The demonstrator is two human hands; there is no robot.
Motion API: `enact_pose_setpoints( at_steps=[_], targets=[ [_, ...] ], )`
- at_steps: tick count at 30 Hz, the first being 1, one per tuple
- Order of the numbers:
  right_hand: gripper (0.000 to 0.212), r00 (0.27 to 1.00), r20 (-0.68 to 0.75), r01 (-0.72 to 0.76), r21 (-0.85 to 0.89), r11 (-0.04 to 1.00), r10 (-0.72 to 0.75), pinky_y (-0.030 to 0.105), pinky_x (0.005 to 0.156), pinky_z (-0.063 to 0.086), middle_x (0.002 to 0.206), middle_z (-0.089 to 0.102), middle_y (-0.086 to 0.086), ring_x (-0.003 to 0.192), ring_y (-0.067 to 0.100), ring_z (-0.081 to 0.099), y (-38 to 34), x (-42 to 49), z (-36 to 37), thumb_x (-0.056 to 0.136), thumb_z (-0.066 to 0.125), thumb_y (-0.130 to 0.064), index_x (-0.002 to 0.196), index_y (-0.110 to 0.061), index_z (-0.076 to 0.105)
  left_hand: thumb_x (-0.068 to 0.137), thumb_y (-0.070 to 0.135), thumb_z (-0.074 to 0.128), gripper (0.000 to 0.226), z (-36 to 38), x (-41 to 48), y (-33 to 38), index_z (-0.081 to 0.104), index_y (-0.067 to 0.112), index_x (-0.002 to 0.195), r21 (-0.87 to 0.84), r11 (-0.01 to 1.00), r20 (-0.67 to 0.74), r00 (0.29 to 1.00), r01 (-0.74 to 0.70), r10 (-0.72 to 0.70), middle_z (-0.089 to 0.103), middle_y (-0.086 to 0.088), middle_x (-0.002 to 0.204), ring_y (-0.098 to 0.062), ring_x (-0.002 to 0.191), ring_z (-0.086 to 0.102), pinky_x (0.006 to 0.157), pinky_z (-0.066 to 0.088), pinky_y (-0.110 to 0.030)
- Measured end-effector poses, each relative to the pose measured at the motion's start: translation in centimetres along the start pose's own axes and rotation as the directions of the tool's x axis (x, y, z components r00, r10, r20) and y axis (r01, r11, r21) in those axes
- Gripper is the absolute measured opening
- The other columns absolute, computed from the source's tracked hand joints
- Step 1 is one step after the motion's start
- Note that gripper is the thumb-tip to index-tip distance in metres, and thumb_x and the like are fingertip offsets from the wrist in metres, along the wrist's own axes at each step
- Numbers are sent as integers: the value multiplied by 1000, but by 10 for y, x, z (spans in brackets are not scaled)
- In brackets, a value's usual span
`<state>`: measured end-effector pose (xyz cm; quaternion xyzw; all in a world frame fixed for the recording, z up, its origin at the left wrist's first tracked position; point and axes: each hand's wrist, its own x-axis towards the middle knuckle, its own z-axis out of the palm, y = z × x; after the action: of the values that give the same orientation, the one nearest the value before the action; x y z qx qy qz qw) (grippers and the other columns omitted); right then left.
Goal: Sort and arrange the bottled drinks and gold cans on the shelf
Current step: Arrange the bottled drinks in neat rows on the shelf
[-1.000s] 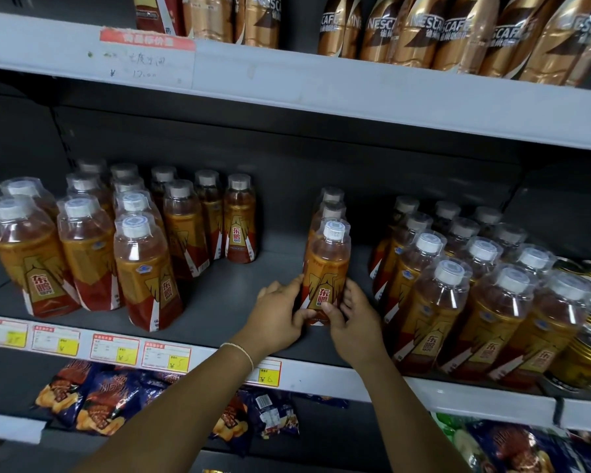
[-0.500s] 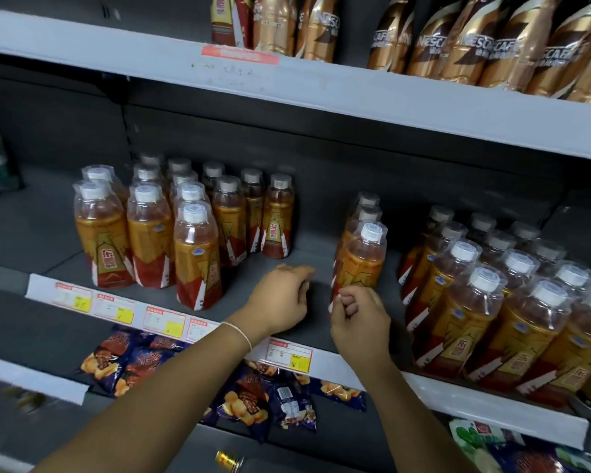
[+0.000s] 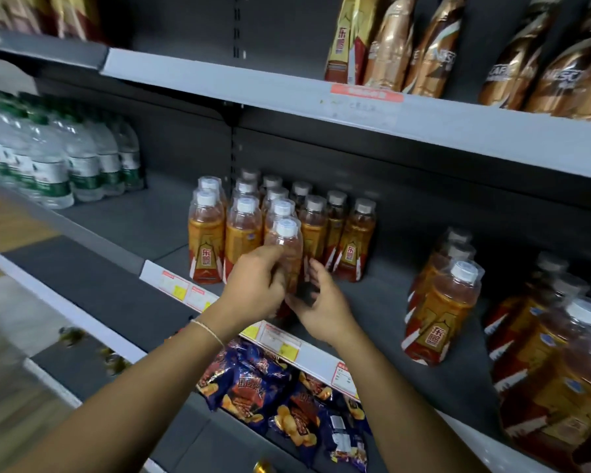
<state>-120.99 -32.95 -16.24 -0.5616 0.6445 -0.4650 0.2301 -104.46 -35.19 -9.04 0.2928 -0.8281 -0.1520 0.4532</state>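
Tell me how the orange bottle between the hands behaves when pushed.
The front bottle is tall and narrow, so a high push may tip it. It looks mostly full, so probably hefty. Its glossy plastic could slip.

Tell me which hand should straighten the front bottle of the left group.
Left. The left hand curls around the front bottle, while the right hand only sits beside the bottle's lower part, fingers loose.

Grey shelf (image 3: 382, 298) bears orange bottled drinks (image 3: 207, 240); water bottles (image 3: 52, 165) far left.
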Motion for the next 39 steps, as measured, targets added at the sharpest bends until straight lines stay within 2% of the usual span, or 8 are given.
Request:
enact_pose_setpoints(
  at_steps=[2,5,10,16,21,26,31,39],
  targets=[
    [83,1000,23,-11,56,998,10,40,109,44,141,54,-7,130,11,50,-1,8,12,77,78,-33,147,-35,33,77,4,48,20,-5,-4,-10,63,5,90,3,999,-22,998,51,-51,64,-4,82,-25,79,60,66,40,-28],
    [78,1000,-13,-20,67,998,21,41,103,49,130,61,-8,121,11,57,-1,12,23,76,80,-31,142,-35,38,84,0,52,30,-8,-10,-25,67,7,109,20,987,-42,986,159,-158,67,-4,98,-16,86,58,73,43,-25],
    [81,994,-103,-18,53,998,23,45,98,52,125,64,1,116,19,62,-7,9,23,60,86,-41,131,-27,50,95,12,48,23,1,-12,-37,69,10,105,51,903,130,893,427,-430,69,-5,98,-22,92,61,74,40,-23],
    [75,973,-229,-57,-144,988,23,42,79,58,106,67,-3,97,18,65,-8,-17,-6,47,87,-58,108,-24,60,97,14,48,26,21,-13,-18,68,0,86,-318,692,225,761,648,-609,67,-13,84,-37,89,65,78,58,-50],
    [82,946,-324,-84,-158,984,28,34,81,50,109,52,-7,103,16,55,-3,-48,-33,49,91,-51,113,-24,48,97,19,50,30,51,-17,1,67,2,79,-312,719,265,784,621,-561,63,-12,73,-31,76,60,78,55,-54],
    [77,931,-360,-87,-53,995,63,32,79,51,111,59,-6,101,14,59,16,-86,-57,50,86,-56,108,-36,39,101,37,47,41,84,-23,24,70,12,78,-262,788,253,828,557,-501,71,-7,82,-25,85,63,79,49,-38],
    [80,909,-412,-70,5,998,66,43,89,54,119,59,-4,108,17,60,30,-114,-78,54,84,-54,119,-34,43,101,47,37,54,110,-35,49,70,9,81,-172,868,259,872,466,-416,71,-5,85,-17,86,64,81,48,-33],
    [85,835,-546,-109,-34,993,73,40,98,51,130,50,-8,117,13,55,38,-149,-103,59,82,-55,133,-34,47,102,45,35,53,134,-38,76,62,9,76,-205,918,325,908,340,-264,66,-4,77,-18,78,60,73,45,-30]
  ],
)
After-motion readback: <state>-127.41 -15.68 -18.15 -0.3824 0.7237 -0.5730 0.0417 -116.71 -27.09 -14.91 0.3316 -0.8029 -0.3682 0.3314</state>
